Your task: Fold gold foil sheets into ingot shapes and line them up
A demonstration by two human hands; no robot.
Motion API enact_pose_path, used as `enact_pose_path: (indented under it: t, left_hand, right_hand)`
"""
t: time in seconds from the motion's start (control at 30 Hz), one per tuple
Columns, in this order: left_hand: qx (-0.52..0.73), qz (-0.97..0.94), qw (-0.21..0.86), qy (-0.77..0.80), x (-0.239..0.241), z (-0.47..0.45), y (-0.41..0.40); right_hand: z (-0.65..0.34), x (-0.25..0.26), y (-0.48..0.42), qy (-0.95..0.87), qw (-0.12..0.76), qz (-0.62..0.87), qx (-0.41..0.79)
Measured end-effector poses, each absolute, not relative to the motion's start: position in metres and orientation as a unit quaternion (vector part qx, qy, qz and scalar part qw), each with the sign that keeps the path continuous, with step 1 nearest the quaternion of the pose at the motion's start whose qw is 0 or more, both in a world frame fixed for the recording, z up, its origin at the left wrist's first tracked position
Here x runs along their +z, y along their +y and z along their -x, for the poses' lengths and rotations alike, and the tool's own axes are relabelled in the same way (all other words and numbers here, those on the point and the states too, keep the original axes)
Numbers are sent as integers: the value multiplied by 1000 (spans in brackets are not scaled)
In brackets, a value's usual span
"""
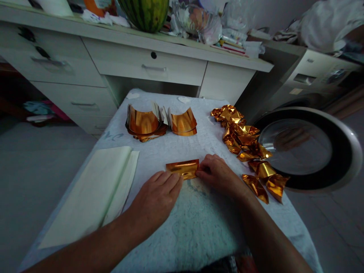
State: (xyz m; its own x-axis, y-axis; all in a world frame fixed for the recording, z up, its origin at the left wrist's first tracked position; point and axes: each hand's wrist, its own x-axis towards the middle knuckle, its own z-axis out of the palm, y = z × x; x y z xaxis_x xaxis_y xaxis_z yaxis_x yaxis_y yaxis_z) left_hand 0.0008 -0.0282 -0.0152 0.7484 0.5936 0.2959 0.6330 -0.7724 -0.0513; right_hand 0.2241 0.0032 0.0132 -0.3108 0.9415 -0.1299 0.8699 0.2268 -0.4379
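While its right end is being pinched by the fingertips of the right hand (214, 170), a small copper-gold foil sheet (183, 167) is being steadied at its near left edge by the left hand (162, 189); whether it is being gripped or merely pressed there cannot be told. The sheet, lying between both hands, is being judged very light, springy, slick on its shiny face and easily creased or torn, so a gentle hold by the ends or edges is being favoured.

Everything here is being borne by a pale, softly wrinkled cloth (196, 223). Leftward, folded pale paper (88, 193) is being laid bare to view. Beyond the hands, two curved foil stacks (183, 123) are being seen side by side; rightward, a trail of folded foil pieces (241, 136) is being displayed.

Farther right, a round appliance door (345, 148) is being seen swung open. At the back, a watermelon (146, 13) is being supported by a white drawered desk (176, 70).
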Motion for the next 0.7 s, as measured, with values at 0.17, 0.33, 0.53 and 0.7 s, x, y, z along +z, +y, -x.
enact_pose_path:
  t: [0.17, 0.33, 0.53, 0.7]
  left_hand:
    - [-123, 930, 80, -336, -20, -3, -34]
    - [-119, 934, 69, -330, -18, -4, -37]
    - [-84, 935, 67, -337, -15, -6, -37]
    - [-78, 939, 66, -330, -16, -5, -37]
  right_hand:
    - [-223, 16, 3, -780, 75, 583, 215]
    - [-224, 12, 3, -778, 80, 592, 195]
    - [-225, 9, 4, -774, 82, 592, 208]
    - [-224, 10, 5, -765, 86, 601, 215]
